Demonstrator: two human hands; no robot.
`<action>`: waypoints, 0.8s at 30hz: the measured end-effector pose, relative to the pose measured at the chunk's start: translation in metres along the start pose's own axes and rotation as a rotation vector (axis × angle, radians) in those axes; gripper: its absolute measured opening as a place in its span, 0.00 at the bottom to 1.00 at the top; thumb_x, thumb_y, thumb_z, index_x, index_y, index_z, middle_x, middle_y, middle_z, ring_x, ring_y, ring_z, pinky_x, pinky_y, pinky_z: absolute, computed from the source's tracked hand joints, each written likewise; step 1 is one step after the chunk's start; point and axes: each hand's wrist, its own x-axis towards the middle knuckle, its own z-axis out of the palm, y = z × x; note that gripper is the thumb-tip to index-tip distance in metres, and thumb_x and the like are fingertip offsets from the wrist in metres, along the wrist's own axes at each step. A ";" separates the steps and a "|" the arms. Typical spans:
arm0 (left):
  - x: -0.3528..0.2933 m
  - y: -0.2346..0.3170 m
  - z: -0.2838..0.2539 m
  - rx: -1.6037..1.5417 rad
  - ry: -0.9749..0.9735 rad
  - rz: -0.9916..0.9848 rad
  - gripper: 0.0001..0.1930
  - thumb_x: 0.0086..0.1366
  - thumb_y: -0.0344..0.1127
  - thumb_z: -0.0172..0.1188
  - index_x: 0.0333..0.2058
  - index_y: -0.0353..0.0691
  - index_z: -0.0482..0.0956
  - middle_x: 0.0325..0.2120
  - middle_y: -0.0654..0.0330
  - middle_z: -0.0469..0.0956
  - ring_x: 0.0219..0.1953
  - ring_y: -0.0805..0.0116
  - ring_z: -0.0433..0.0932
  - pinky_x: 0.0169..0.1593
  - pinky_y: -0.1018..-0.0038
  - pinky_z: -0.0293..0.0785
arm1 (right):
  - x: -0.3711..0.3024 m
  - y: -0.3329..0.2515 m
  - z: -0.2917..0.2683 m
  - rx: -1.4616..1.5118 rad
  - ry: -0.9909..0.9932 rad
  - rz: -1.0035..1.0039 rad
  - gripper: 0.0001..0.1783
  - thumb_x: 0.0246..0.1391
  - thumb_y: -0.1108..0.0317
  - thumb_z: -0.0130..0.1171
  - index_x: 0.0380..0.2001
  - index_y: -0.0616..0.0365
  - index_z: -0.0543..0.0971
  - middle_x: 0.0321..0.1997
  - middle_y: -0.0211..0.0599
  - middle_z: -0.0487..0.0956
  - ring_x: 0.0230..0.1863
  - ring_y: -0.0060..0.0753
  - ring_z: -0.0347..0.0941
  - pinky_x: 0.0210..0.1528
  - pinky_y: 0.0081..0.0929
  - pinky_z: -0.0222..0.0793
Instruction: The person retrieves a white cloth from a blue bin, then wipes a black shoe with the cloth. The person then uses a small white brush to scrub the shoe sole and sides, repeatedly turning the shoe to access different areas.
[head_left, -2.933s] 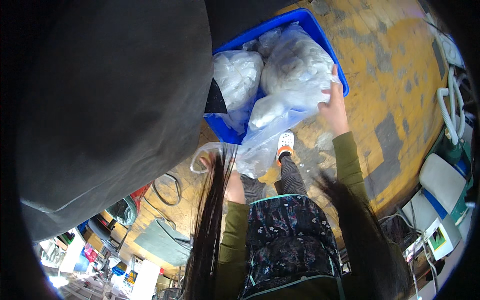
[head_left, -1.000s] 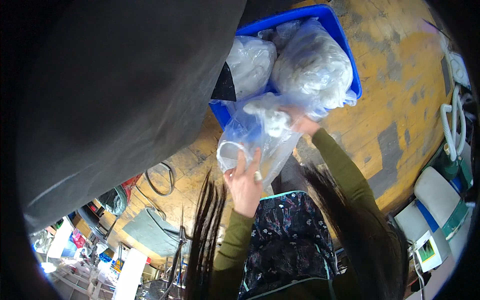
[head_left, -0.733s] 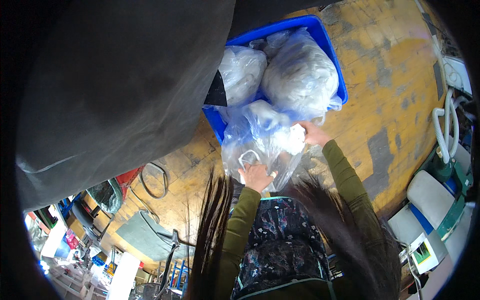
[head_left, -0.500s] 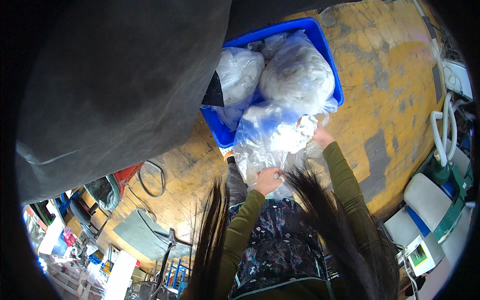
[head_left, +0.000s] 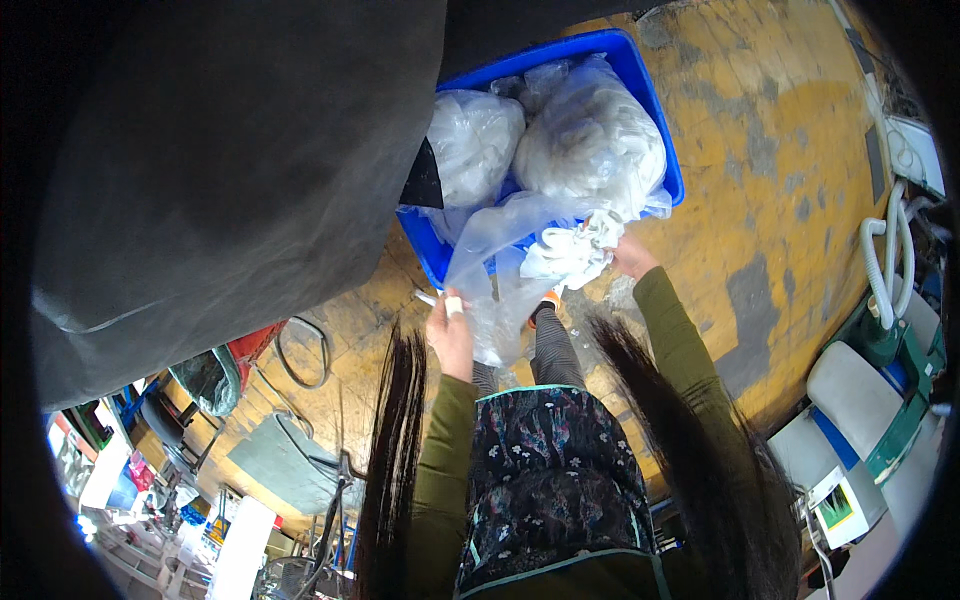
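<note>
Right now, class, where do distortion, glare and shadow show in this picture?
In the head view throughout: the scuffed yellow floor curves at right from fisheye distortion; lower left, a flat white oblong panel glares nearly featureless; upper left, a large dark grey sheet looks dimly lit; the crumpled white bundle at the right hand is bright.

head: worn left fisheye | faces down | range: close above fingers (head_left: 438,312)

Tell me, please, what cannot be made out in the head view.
Head view:
Right hand: fingertips hidden by the white bundle.
Blue bin: left part covered by the dark sheet.
Filled bags: exact contents unclear through cloudy plastic.
Lower-left clutter: many pieces too small and blurred to identify.
</note>
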 end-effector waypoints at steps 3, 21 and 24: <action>0.027 0.013 -0.003 -0.029 0.027 0.008 0.20 0.67 0.44 0.49 0.26 0.32 0.76 0.16 0.64 0.70 0.21 0.76 0.66 0.26 0.77 0.63 | 0.005 -0.007 0.013 -0.166 -0.012 -0.012 0.22 0.49 0.72 0.59 0.50 0.61 0.71 0.44 0.31 0.75 0.44 0.24 0.71 0.44 0.23 0.68; 0.089 0.026 0.011 0.131 -0.061 0.039 0.18 0.66 0.43 0.48 0.37 0.34 0.80 0.30 0.51 0.80 0.33 0.66 0.76 0.40 0.71 0.69 | 0.030 -0.055 0.069 -0.673 -0.127 0.114 0.31 0.35 0.71 0.59 0.49 0.69 0.69 0.38 0.41 0.76 0.33 0.28 0.72 0.34 0.25 0.69; 0.081 0.041 0.013 0.153 -0.154 0.020 0.18 0.66 0.42 0.48 0.37 0.34 0.80 0.30 0.53 0.80 0.33 0.66 0.75 0.41 0.73 0.68 | 0.055 -0.055 0.078 -0.928 -0.172 0.206 0.32 0.32 0.67 0.59 0.47 0.66 0.71 0.35 0.42 0.76 0.33 0.29 0.71 0.33 0.27 0.68</action>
